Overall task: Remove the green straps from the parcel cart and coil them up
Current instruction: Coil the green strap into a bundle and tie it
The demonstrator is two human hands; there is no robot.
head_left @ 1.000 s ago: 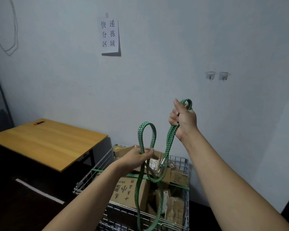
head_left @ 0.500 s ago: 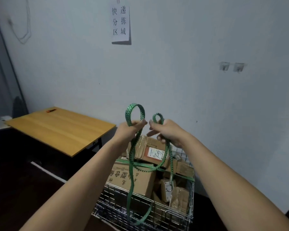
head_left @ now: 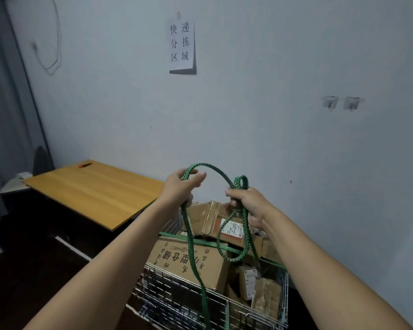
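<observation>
The green strap [head_left: 187, 234] arcs limp between both hands above the parcel cart [head_left: 167, 303], its tail dangling down over it. The left hand [head_left: 180, 186] is curled round the strap and the right hand [head_left: 250, 203] clenches the gathered loops. It looks light and floppy, best pinched where the loops cross.

The green strap [head_left: 188, 231] was woven cloth with a bumpy look. The cart [head_left: 174, 294] was thin, shiny metal wire. The boxes [head_left: 184, 260] were dull brown cardboard. The counter [head_left: 93, 189] was smooth wood. The sign [head_left: 181, 44] was white paper on a matt wall [head_left: 248, 115].
</observation>
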